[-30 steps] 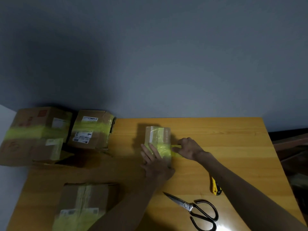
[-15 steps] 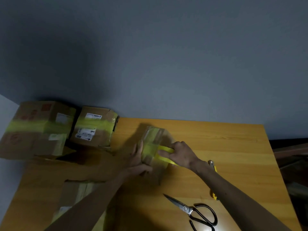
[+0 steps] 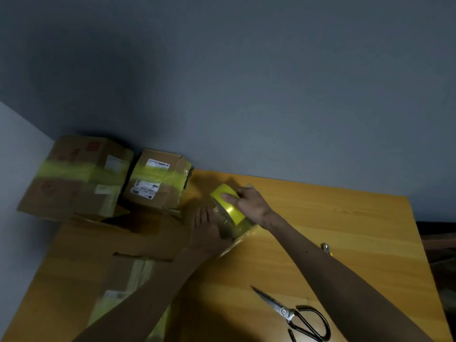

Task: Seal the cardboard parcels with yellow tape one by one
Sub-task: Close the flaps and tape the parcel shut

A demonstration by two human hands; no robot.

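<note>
A small cardboard parcel (image 3: 230, 224) is tipped up on the wooden table (image 3: 345, 230) near its middle. A band of yellow tape (image 3: 228, 206) runs over its upper face. My right hand (image 3: 250, 204) grips the parcel's far top, with the thumb pressing on the tape. My left hand (image 3: 206, 229) lies with straight fingers against the parcel's near left side and hides part of it. No tape roll is in view.
Two taped parcels stand at the back left against the wall, a large one (image 3: 79, 178) and a smaller one (image 3: 158, 181). Another taped parcel (image 3: 128, 280) lies near me under my left forearm. Scissors (image 3: 296, 314) and a yellow utility knife (image 3: 327, 249) lie to the right.
The small parcel has been turned and tipped, so the yellow band now faces up. My right hand moved over its top. My left hand shifted from its left edge to its near side.
</note>
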